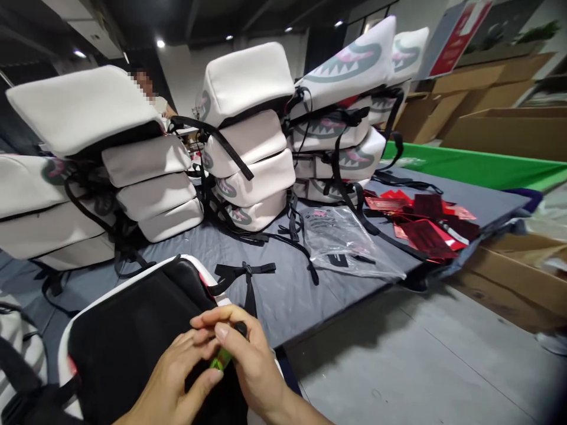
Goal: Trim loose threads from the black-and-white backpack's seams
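In the head view my right hand (pixel 252 354) is closed round a small bright-green object (pixel 222 358) with a black end (pixel 240 328). Its exact kind is hard to make out. My left hand (pixel 181 372) meets the right one, its thumb and fingers closed about the green object's lower end. Both hands are above a white backpack (pixel 62 348), whose black padded back panel (pixel 128 330) faces up. A black strap with a buckle (pixel 246 270) lies just beyond the backpack.
Stacks of white backpacks (pixel 254 141) with shark-mouth prints line the grey-covered table (pixel 283 307). To the right lie a clear plastic bag (pixel 341 239) and a pile of red packets (pixel 425 221). Cardboard boxes (pixel 518 283) stand beyond the table edge. A person (pixel 166 108) is in the background.
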`<state>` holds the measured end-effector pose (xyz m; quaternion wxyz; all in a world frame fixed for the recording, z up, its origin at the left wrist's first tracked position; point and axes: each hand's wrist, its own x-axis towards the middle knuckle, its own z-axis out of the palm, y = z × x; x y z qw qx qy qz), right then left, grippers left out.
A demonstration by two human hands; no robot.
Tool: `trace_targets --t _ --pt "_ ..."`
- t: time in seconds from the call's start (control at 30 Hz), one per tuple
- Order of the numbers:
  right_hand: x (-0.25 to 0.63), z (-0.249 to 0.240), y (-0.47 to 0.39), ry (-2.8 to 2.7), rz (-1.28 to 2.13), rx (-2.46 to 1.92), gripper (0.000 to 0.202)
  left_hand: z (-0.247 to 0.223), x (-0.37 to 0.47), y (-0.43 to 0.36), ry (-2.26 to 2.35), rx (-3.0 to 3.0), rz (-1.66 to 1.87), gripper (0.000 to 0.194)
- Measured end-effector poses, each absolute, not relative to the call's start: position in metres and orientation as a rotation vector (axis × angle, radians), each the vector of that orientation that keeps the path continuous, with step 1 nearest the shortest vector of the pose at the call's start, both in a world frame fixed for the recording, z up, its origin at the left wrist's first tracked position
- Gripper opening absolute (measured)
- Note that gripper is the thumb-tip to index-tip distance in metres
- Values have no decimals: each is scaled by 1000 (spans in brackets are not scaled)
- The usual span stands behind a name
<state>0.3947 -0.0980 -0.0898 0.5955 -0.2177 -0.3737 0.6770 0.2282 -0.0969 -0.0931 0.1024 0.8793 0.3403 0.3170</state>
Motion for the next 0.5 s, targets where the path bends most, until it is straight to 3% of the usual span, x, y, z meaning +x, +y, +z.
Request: trace_targets --t 0.2,0.4,0.5 --pt "393 -101 -98 -1021 1539 -524 28 -87 219 -103 1063 2422 803 10" --pt "397 -125 -106 -1559 1202 -859 33 -80 212 -102 1021 2493 656 13" --pt "408 -139 -105 -1512 1112 -1018 30 -73 200 -84 1130 2680 598 25"
